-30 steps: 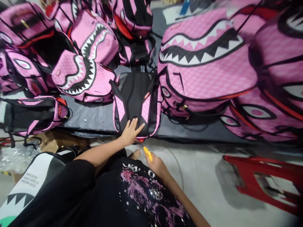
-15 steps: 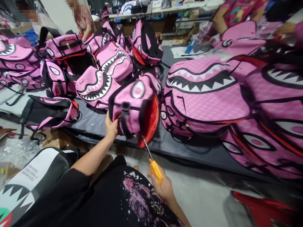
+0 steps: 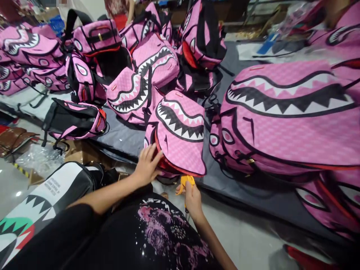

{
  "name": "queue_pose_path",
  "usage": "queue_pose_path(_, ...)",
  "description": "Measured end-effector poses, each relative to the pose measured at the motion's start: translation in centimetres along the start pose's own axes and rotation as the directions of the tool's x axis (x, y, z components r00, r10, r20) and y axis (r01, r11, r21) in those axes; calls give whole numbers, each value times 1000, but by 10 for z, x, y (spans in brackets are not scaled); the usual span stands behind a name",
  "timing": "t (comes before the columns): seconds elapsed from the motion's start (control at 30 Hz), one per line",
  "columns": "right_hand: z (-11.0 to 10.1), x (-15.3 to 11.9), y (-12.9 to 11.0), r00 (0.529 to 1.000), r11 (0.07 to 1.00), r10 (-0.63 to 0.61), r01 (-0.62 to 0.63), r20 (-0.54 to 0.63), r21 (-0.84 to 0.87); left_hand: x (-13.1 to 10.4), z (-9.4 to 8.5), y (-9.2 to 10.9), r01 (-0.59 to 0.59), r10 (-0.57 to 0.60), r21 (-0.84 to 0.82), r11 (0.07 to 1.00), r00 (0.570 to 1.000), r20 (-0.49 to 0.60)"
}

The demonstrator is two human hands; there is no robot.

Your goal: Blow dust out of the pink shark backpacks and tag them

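While left hand (image 3: 146, 165) rests, fingers spread, on red-lined opening (image 3: 165, 162) of pink backpack (image 3: 182, 148), right hand (image 3: 193, 197) closed around yellow-handled tool (image 3: 187, 182), just below bag. Whether left fingers pinch fabric: cannot tell. Backpack at centre of frame, on grey table cover (image 3: 115, 141), left of larger-looking pink bag (image 3: 281, 138). Probably light, soft-walled; front panel apt to fold or sag, smooth face perhaps slippery under flat palm. Best hold: firm edge with black piping (image 3: 198, 174), not panel middle.

Left hand (image 3: 145, 167) loosely spread, right hand (image 3: 193, 198) seemingly curled
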State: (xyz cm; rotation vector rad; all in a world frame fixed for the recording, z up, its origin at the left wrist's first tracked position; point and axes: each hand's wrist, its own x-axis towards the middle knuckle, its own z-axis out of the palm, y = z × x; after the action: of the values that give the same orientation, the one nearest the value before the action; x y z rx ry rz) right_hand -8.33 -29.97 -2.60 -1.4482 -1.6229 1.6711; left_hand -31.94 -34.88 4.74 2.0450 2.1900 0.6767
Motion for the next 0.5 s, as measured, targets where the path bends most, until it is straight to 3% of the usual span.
queue_pose_path(0.07, -1, -7, -2, 1000, 997, 0, 0, -3, -71, 57, 2, -1, -202, 194, 32, 979, 968, 156)
queue_pose_path(0.13, -5, -19, -6, 996, 990, 59, -66, -65, -121, 116, 4, -1, -244, 246, -39, 969, 941, 234)
queue_pose_path(0.17, -8, -27, -8, 989, 987, 92, -106, -113, -124, 143, 3, -1, -206, 222, -99, 974, 956, 192)
queue_pose_path(0.23, -16, -45, -12, 972, 984, 115, -140, -204, -108, 183, -5, -2, -104, 104, -268, 958, 994, -13)
queue_pose_path(0.3, -24, -59, -21, 967, 985, 80, -113, -242, -128, 206, -17, -6, -97, -6, -447, 889, 975, -222)
queue_pose_path(0.37, -30, -60, -35, 971, 979, 60, -102, -232, -175, 213, -25, -9, -160, -32, -546, 823, 945, -326)
queue_pose_path(0.43, -33, -43, -54, 974, 968, 97, -140, -202, -209, 212, -27, -8, -237, 35, -578, 781, 940, -339)
queue_pose_path(0.5, -32, -8, -76, 979, 952, 133, -170, -157, -255, 206, -23, 0, -293, 127, -599, 745, 944, -304)
